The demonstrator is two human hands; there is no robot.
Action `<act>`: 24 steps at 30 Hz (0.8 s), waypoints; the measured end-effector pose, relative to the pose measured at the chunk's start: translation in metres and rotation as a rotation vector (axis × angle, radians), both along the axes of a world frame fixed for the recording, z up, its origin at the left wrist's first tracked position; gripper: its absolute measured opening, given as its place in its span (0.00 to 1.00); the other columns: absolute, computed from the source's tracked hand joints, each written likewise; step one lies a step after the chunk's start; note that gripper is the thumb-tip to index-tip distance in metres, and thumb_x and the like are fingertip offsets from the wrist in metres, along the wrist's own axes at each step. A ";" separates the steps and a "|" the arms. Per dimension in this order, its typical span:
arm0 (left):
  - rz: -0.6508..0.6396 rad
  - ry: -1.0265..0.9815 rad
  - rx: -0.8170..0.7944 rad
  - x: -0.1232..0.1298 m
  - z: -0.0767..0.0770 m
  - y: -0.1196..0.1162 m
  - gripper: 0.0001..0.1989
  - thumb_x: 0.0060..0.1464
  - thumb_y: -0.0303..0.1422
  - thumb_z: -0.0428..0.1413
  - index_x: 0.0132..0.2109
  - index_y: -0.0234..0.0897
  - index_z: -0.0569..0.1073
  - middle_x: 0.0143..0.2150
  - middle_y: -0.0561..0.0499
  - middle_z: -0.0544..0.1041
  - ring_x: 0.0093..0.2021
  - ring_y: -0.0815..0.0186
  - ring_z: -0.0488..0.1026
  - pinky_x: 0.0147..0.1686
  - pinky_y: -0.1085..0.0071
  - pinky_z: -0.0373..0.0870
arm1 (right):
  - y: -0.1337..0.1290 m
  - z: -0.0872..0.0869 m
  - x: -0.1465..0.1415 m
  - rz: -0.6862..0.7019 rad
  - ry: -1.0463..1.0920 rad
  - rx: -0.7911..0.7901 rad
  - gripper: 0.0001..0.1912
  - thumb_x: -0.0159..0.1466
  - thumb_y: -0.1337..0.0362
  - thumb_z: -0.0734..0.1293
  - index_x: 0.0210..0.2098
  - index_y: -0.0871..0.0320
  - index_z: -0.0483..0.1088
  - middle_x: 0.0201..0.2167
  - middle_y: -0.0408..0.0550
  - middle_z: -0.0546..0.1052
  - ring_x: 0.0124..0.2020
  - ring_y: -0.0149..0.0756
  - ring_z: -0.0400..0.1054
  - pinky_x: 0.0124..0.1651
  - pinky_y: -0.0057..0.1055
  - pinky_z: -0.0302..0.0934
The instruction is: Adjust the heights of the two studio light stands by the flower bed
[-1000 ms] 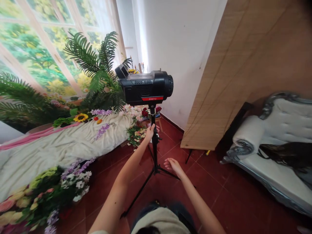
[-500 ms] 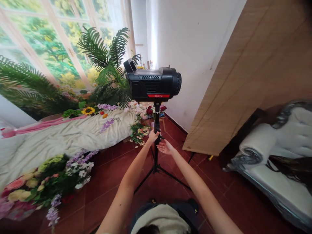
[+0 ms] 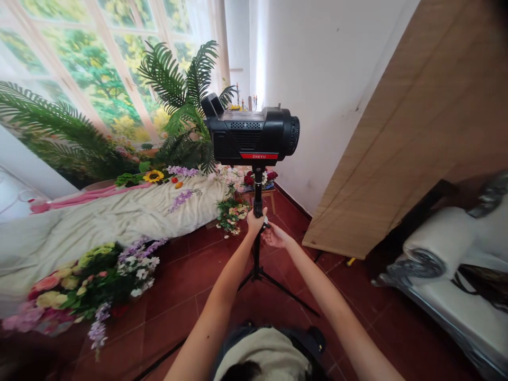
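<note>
A black studio light (image 3: 250, 138) with a red ZHEYU label sits on top of a black light stand (image 3: 257, 259). My left hand (image 3: 256, 221) is wrapped round the stand's pole below the light. Just to the right and slightly lower, my right hand (image 3: 275, 236) has its thumb and fingers at a small dark knob (image 3: 266, 225) on the pole's side. Its fingers are curled and partly overlap the knob. Below both hands the stand's legs spread over the floor.
On the left, a cream cloth (image 3: 159, 211) drapes a low surface beside a large flower arrangement (image 3: 79, 286). Palm fronds (image 3: 162, 74) rise behind the light. A tan panel (image 3: 357, 159) leans at the right, near a white tufted sofa (image 3: 456, 248). Red tiles (image 3: 186, 286) cover the floor.
My right hand's fingers have gone from spread out beside the pole to curled at the knob. My left hand keeps its grip. The view has shifted slightly, moving the surroundings rightward.
</note>
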State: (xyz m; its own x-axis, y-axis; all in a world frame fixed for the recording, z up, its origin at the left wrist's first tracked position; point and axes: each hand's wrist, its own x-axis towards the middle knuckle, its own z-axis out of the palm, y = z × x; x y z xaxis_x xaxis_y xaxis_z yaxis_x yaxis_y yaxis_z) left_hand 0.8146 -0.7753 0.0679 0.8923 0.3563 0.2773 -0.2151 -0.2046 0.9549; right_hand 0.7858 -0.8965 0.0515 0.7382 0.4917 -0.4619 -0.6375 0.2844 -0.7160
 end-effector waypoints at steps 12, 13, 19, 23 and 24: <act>0.125 -0.065 -0.012 0.000 0.008 -0.009 0.19 0.45 0.47 0.57 0.20 0.37 0.64 0.20 0.53 0.66 0.22 0.71 0.61 0.23 0.74 0.59 | 0.010 0.007 -0.001 0.041 0.009 0.119 0.16 0.66 0.57 0.59 0.29 0.62 0.66 0.19 0.43 0.72 0.17 0.25 0.65 0.25 0.21 0.64; 0.121 -0.068 -0.007 0.000 0.008 -0.009 0.19 0.45 0.46 0.57 0.20 0.36 0.64 0.19 0.53 0.66 0.21 0.72 0.61 0.23 0.75 0.59 | 0.011 0.007 -0.001 0.050 -0.037 0.085 0.15 0.66 0.56 0.60 0.29 0.61 0.66 0.19 0.43 0.72 0.17 0.25 0.65 0.25 0.21 0.64; 0.114 -0.069 0.001 0.002 0.005 -0.008 0.19 0.45 0.44 0.58 0.19 0.36 0.63 0.18 0.54 0.64 0.21 0.72 0.60 0.22 0.76 0.59 | 0.000 0.003 -0.004 0.046 -0.736 -0.620 0.09 0.63 0.57 0.61 0.34 0.57 0.67 0.26 0.45 0.74 0.24 0.30 0.67 0.27 0.24 0.60; 0.120 -0.087 -0.001 0.005 0.001 -0.008 0.19 0.46 0.45 0.57 0.20 0.36 0.63 0.19 0.53 0.65 0.21 0.73 0.60 0.22 0.76 0.59 | -0.010 0.003 -0.010 -0.008 -1.104 -1.097 0.10 0.63 0.57 0.62 0.41 0.53 0.68 0.35 0.47 0.76 0.37 0.37 0.71 0.35 0.27 0.60; 0.119 -0.084 -0.001 0.005 0.000 -0.007 0.19 0.46 0.45 0.57 0.20 0.36 0.64 0.20 0.53 0.65 0.21 0.73 0.60 0.22 0.76 0.58 | -0.010 0.002 -0.012 -0.002 -1.108 -1.108 0.12 0.63 0.54 0.62 0.42 0.52 0.67 0.34 0.47 0.77 0.36 0.37 0.71 0.35 0.27 0.60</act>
State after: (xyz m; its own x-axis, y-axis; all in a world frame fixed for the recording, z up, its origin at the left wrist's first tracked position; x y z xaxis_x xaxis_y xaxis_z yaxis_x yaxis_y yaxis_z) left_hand 0.8193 -0.7827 0.0680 0.8176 0.4582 0.3487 -0.2684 -0.2326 0.9348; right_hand 0.7743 -0.9068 0.0537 0.9421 0.2868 0.1736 0.3279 -0.6807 -0.6551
